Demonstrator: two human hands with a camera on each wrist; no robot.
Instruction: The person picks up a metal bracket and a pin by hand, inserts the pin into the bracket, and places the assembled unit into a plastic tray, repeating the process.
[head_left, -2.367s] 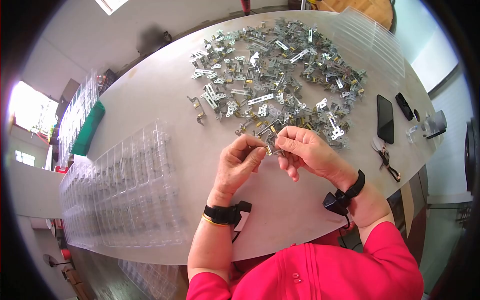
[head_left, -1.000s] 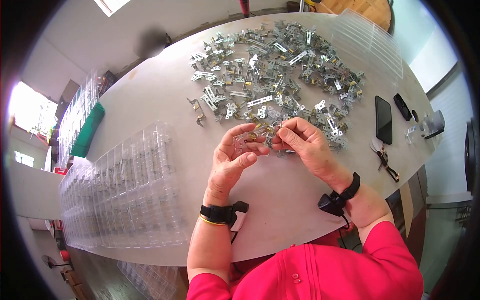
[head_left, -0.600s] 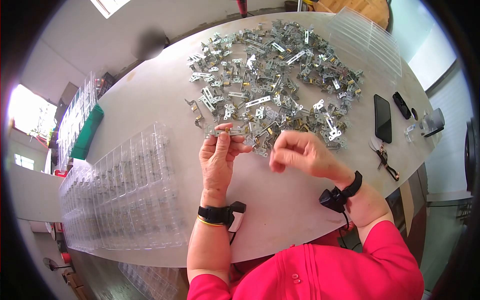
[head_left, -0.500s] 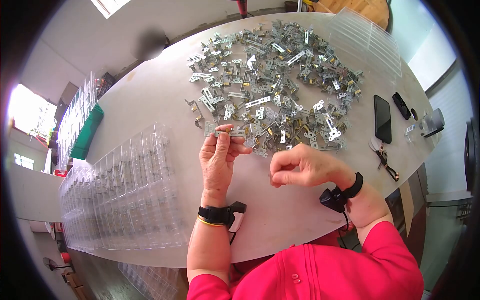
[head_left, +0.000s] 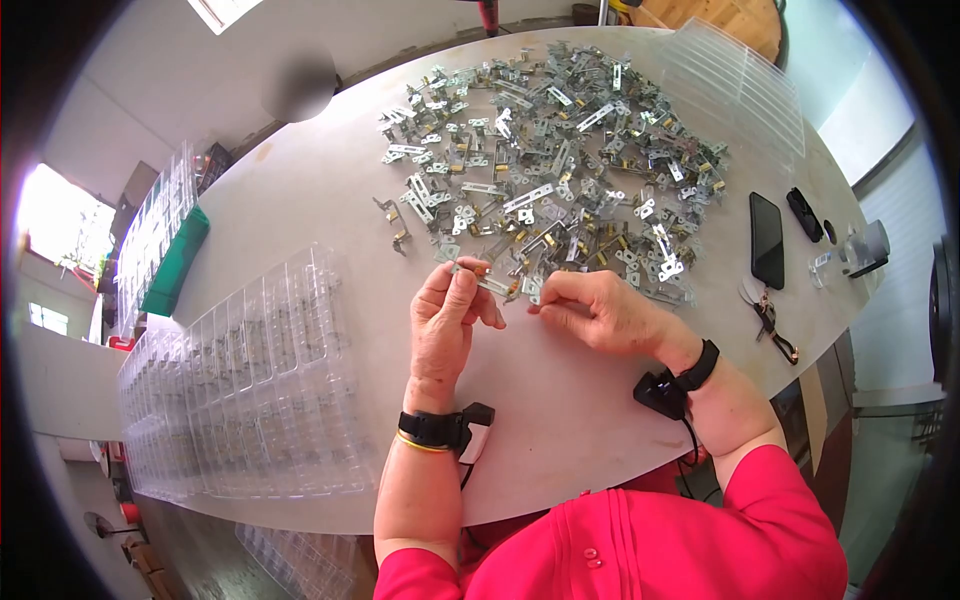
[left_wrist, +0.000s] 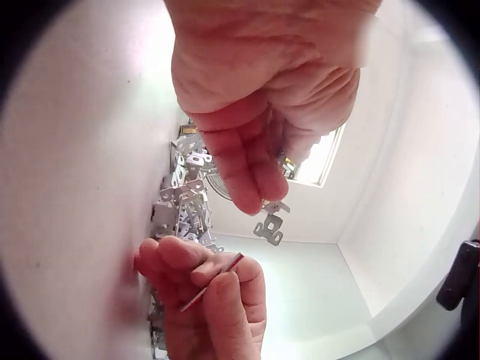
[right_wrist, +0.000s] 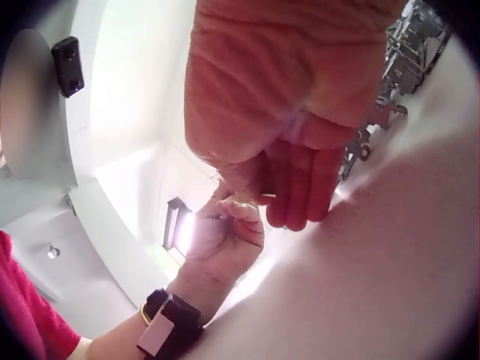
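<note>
The left hand (head_left: 443, 322) grips a metal bracket (head_left: 494, 285) between thumb and fingers, near the front edge of the bracket pile (head_left: 560, 170). In the left wrist view the bracket's looped end (left_wrist: 270, 227) sticks out beyond the left hand's (left_wrist: 262, 112) fingers. Close to the bracket's right end, the right hand (head_left: 610, 315) has its thumb and curled forefinger together. The left wrist view shows a thin, narrow piece (left_wrist: 196, 298) pinched in the right hand (left_wrist: 217, 300); what it is cannot be told. The right wrist view shows both hands close together.
Clear compartment trays (head_left: 250, 390) lie at the left, with another tray beside a green box (head_left: 177, 262) farther back. An empty-looking clear tray (head_left: 740, 85) lies back right. A phone (head_left: 768, 240), snips (head_left: 768, 318) and a dark case (head_left: 806, 214) are at the right.
Since half a second ago, the right hand has moved up and left towards the bracket. The left hand has shifted slightly right, and its bracket has turned to slope down to the right.
</note>
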